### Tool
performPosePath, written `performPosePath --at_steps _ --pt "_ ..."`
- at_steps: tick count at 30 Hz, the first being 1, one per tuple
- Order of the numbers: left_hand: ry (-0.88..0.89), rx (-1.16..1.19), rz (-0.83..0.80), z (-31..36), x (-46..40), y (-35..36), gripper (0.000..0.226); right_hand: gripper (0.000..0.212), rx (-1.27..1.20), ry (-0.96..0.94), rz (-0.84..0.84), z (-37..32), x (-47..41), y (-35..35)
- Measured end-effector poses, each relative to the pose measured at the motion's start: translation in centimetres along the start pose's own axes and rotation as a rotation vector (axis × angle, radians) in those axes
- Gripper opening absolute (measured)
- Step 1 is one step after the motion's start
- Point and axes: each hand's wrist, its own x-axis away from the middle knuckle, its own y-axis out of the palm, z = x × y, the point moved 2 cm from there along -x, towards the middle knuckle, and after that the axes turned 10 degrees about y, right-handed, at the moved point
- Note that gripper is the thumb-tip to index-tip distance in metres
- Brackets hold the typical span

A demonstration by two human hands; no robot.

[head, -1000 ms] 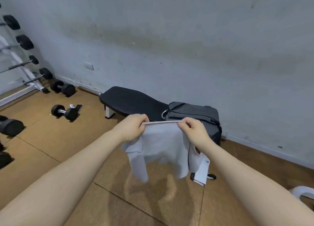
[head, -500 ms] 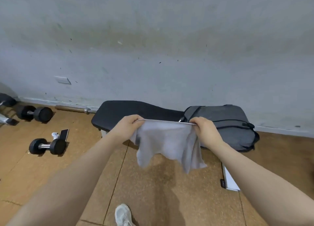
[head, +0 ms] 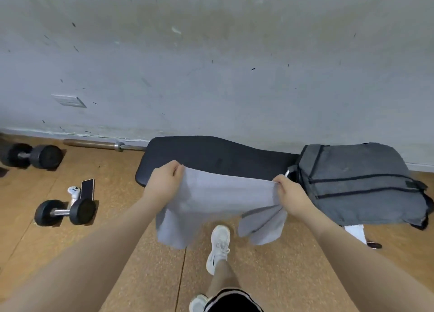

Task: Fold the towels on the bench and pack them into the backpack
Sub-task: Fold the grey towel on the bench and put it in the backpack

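A light grey towel (head: 211, 201) hangs in the air in front of the black padded bench (head: 211, 154). My left hand (head: 164, 182) pinches its upper left corner and my right hand (head: 290, 195) pinches its upper right corner, so the top edge is stretched between them. The lower corners droop toward the floor, the right one bunched. A grey backpack (head: 357, 185) lies on the right end of the bench, to the right of my right hand, zipped as far as I can see.
Two black dumbbells (head: 64, 212) (head: 31, 155) lie on the brown floor at left, with a phone (head: 87, 189) and a white controller (head: 74, 192) between them. A steel bar (head: 103, 145) lies along the wall. My white shoe (head: 219, 248) stands below the towel.
I have stepped closer to the bench and my view has tilted down. My hands have moved apart, spreading the towel's top edge wider over the bench's front edge.
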Motion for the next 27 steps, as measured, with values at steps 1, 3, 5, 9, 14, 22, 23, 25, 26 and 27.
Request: performPosePath --at_steps 1,3,5,9,14,22,23,25,26,27 --pt "-0.023 -0.054 0.016 -1.7 -1.5 -0.1 0.037 0.016 -0.009 -0.014 -0.019 -1.2 -2.0 0.5" --pt "-0.066 -0.148 0.021 -5.0 -4.8 0.0 0.037 0.016 -0.010 -0.030 -0.054 -3.5 -6.3 1.9" --pt "-0.085 -0.204 0.011 -8.0 -8.4 0.5 0.036 0.019 -0.026 -0.019 -0.072 -5.5 -10.6 3.7" --pt "-0.123 -0.269 -0.033 -13.1 -16.3 2.6 0.029 0.025 -0.022 0.097 -0.115 -7.4 -18.5 8.8" --pt "-0.262 -0.281 0.007 -18.9 -23.8 7.0 0.024 0.021 -0.179 0.162 0.008 -7.9 -26.3 13.7" --pt "-0.078 -0.353 0.080 -23.6 -26.5 13.1 0.048 0.037 -0.310 0.324 0.182 -4.6 -28.5 18.0" --pt "-0.023 -0.341 -0.005 -23.5 -26.1 14.1 0.046 0.036 -0.266 0.347 0.201 -3.2 -27.7 18.4" --pt "0.049 -0.303 -0.211 -22.8 -25.0 16.4 0.044 0.035 -0.199 0.426 0.232 -0.4 -26.1 18.8" --pt "0.070 -0.281 -0.304 -22.3 -24.3 17.6 0.045 0.034 -0.191 0.484 0.242 0.8 -25.4 18.9" --pt "0.090 -0.265 -0.379 -21.7 -23.6 18.7 0.047 0.035 -0.185 0.535 0.244 1.7 -24.9 18.8"
